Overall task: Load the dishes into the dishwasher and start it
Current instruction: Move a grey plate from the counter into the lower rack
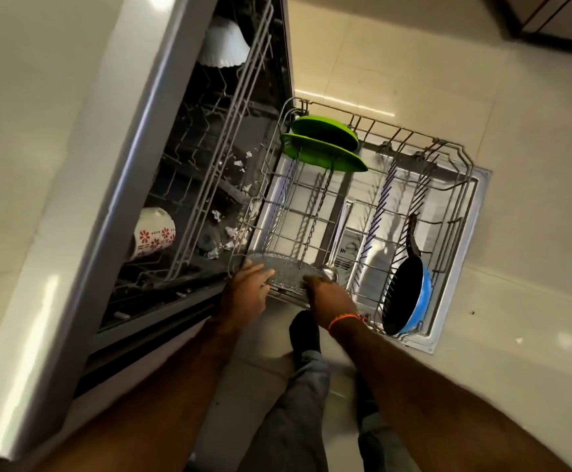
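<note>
Plate (286, 271), grey speckled, at near edge of pulled-out lower rack (461, 185), held btwn both hands. Left hand (243, 294) grips plate's left rim, fingers curled over it. Right hand (329, 294) grips right rim; fingers curled, mostly hidden. Two green plates (325, 144) upright at rack's far end. Blue pan (409, 296) tilted on edge at rack's right. Floral cup (153, 236) and white bowl (223, 42) in upper rack (240, 107). Dishwasher door (480, 180) open, flat under lower rack.

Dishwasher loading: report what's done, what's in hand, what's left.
Done: two green plates and a blue pan stand in the pulled-out lower rack; a white bowl and floral cup sit in the upper rack. In hand: left hand and right hand are setting a grey plate in. Left: push the rack in, shut the door, start.
</note>
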`<action>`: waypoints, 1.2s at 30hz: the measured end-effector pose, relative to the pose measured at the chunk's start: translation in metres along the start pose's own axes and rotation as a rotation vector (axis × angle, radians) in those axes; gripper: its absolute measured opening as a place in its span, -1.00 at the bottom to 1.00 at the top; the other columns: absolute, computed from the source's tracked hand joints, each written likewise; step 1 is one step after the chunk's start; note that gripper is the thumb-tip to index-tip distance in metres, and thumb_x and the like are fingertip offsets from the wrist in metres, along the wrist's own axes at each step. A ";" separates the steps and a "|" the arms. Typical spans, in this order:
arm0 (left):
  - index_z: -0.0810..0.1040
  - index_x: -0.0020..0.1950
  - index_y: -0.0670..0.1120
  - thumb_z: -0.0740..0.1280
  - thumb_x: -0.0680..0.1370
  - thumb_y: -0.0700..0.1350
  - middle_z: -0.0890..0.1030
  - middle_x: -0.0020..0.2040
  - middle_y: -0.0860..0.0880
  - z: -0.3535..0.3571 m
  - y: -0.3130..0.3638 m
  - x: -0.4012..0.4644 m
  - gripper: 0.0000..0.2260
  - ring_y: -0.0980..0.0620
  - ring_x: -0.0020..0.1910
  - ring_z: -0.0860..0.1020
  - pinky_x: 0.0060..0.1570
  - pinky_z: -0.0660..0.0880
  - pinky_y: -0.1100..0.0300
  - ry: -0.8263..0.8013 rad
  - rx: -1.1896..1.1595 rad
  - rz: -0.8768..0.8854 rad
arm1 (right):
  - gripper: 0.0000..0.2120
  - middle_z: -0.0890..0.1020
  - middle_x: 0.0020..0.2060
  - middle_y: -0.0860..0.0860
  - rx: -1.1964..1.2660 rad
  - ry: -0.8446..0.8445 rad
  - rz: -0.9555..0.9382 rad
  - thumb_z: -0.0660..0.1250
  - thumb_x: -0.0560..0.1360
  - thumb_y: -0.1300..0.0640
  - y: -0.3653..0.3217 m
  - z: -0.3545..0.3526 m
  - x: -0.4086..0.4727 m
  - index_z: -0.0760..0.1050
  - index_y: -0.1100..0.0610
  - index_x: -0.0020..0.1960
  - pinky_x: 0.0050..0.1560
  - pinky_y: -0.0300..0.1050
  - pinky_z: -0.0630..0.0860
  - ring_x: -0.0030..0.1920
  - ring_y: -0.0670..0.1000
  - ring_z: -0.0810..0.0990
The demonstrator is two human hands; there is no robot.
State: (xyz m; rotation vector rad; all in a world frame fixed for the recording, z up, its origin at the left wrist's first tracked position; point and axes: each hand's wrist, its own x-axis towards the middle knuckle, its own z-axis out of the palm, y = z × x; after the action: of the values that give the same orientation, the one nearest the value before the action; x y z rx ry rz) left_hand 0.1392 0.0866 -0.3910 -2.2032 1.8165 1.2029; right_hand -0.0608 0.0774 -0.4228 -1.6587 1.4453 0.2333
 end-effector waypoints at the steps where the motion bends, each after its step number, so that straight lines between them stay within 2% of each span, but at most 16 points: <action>1: 0.52 0.44 -0.09 0.39 0.57 -0.22 0.47 0.48 -0.11 -0.001 0.001 -0.001 -0.58 -0.11 0.55 0.28 0.51 0.15 0.12 0.011 0.012 -0.011 | -0.62 0.58 0.28 0.13 -0.006 0.000 0.002 0.25 0.64 0.11 -0.002 -0.001 0.000 0.38 0.03 0.45 0.25 0.06 0.55 0.21 0.14 0.60; 7: 0.29 0.59 -0.03 0.35 0.62 -0.11 0.30 0.58 -0.03 -0.031 0.024 -0.024 -0.46 -0.06 0.60 0.14 0.55 0.16 -0.02 -0.007 0.068 -0.070 | -0.61 0.57 0.29 0.13 -0.057 -0.013 0.013 0.27 0.62 0.01 -0.021 -0.021 -0.018 0.39 -0.03 0.44 0.22 0.09 0.57 0.20 0.16 0.60; 12: 0.23 0.60 -0.03 0.34 0.63 -0.03 0.32 0.56 -0.06 -0.059 0.050 -0.060 -0.43 -0.08 0.56 0.23 0.50 0.26 -0.03 -0.040 0.096 -0.076 | -0.53 0.53 0.37 0.11 -0.132 -0.036 -0.033 0.30 0.59 0.05 -0.039 -0.050 -0.050 0.35 0.00 0.49 0.30 0.05 0.51 0.31 0.17 0.53; 15: 0.17 0.62 -0.01 0.32 0.63 0.04 0.27 0.59 -0.06 -0.073 0.068 -0.089 -0.39 -0.10 0.56 0.23 0.50 0.26 -0.08 -0.055 0.070 -0.098 | -0.51 0.55 0.34 0.15 -0.181 -0.046 -0.074 0.28 0.58 0.03 -0.052 -0.075 -0.076 0.34 0.01 0.50 0.26 0.05 0.53 0.28 0.20 0.56; 19: 0.13 0.63 -0.01 0.30 0.62 0.09 0.26 0.60 -0.09 -0.095 0.097 -0.141 -0.36 -0.14 0.55 0.25 0.49 0.28 -0.13 0.006 0.028 -0.145 | -0.50 0.58 0.29 0.16 -0.250 -0.017 -0.165 0.28 0.56 0.06 -0.076 -0.112 -0.125 0.36 0.03 0.49 0.24 0.03 0.53 0.25 0.21 0.57; 21: 0.16 0.62 -0.05 0.32 0.62 0.08 0.30 0.57 -0.12 -0.106 0.111 -0.174 -0.36 -0.15 0.53 0.29 0.49 0.30 -0.11 0.049 -0.012 -0.171 | -0.52 0.57 0.30 0.16 -0.284 -0.006 -0.221 0.28 0.56 0.07 -0.089 -0.127 -0.156 0.38 0.03 0.47 0.25 0.04 0.51 0.26 0.21 0.56; 23: 0.28 0.56 -0.10 0.34 0.60 0.09 0.43 0.48 -0.13 -0.117 0.122 -0.207 -0.40 -0.14 0.43 0.42 0.43 0.39 -0.07 0.107 -0.048 -0.180 | -0.53 0.55 0.33 0.15 -0.330 -0.009 -0.267 0.27 0.55 0.09 -0.102 -0.140 -0.186 0.40 0.02 0.46 0.26 0.03 0.49 0.28 0.20 0.55; 25: 0.43 0.44 -0.09 0.33 0.56 0.12 0.58 0.33 -0.11 -0.126 0.127 -0.238 -0.49 -0.11 0.27 0.55 0.28 0.50 -0.02 0.177 -0.067 -0.180 | -0.53 0.54 0.34 0.14 -0.372 0.001 -0.347 0.25 0.55 0.10 -0.116 -0.151 -0.213 0.40 0.01 0.46 0.27 0.03 0.48 0.29 0.20 0.54; 28: 0.55 0.27 -0.09 0.33 0.59 0.02 0.63 0.15 -0.06 -0.129 0.136 -0.302 -0.70 -0.11 0.13 0.60 0.16 0.54 0.01 0.282 -0.149 -0.173 | -0.60 0.61 0.24 0.14 -0.416 0.000 -0.500 0.27 0.54 0.13 -0.145 -0.161 -0.263 0.48 -0.01 0.38 0.23 0.06 0.54 0.22 0.20 0.58; 31: 0.56 0.30 -0.09 0.34 0.60 0.02 0.63 0.19 -0.06 -0.125 0.138 -0.345 -0.67 -0.08 0.18 0.58 0.20 0.48 0.06 0.372 -0.193 -0.256 | -0.70 0.66 0.11 0.13 -0.468 -0.001 -0.639 0.22 0.56 0.12 -0.171 -0.163 -0.286 0.54 0.03 0.26 0.10 0.09 0.57 0.11 0.21 0.62; 33: 0.55 0.38 -0.07 0.34 0.58 0.10 0.61 0.30 -0.05 -0.118 0.126 -0.395 -0.58 -0.09 0.30 0.55 0.32 0.43 0.06 0.490 -0.226 -0.325 | -0.68 0.67 0.13 0.10 -0.510 -0.024 -0.759 0.20 0.56 0.10 -0.200 -0.154 -0.315 0.56 0.03 0.26 0.11 0.05 0.55 0.13 0.19 0.61; 36: 0.51 0.44 -0.08 0.38 0.59 0.03 0.56 0.39 -0.08 -0.110 0.107 -0.463 -0.56 -0.11 0.38 0.51 0.40 0.37 0.07 0.644 -0.251 -0.439 | -0.67 0.67 0.16 0.07 -0.528 -0.059 -0.912 0.23 0.55 0.07 -0.242 -0.134 -0.348 0.56 -0.03 0.28 0.15 0.07 0.55 0.14 0.18 0.62</action>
State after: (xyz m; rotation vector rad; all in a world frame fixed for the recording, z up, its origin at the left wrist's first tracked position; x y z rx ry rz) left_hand 0.1009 0.3777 -0.0017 -3.1809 1.2182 0.7070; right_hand -0.0088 0.2056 -0.0003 -2.5352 0.4744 0.1404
